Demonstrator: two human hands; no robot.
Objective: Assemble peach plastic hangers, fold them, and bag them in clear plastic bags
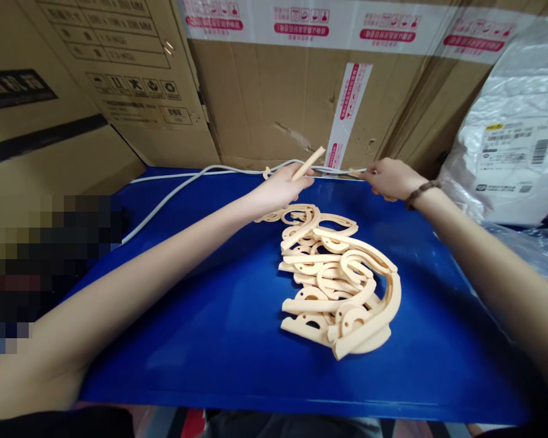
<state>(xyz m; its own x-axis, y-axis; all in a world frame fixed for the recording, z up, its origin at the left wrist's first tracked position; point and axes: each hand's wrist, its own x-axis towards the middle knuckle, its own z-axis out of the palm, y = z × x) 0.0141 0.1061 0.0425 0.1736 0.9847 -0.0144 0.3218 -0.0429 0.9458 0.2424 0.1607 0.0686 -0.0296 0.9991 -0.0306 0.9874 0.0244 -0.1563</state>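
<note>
Pile (342, 280) of cream curved pieces lies on the blue tabletop (210, 328), just nearer me than both hands. My left hand (281, 185) grips one piece (309, 162), its end sticking up. My right hand (390, 177) is pinched closed by the white cable (164, 201), on what I cannot tell.

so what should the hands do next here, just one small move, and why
Probably draw the left hand back and set its beige piece down by the pile. That piece is held up at the far edge near the white cable, away from the pile; the right hand pinches something too small to tell.
</note>
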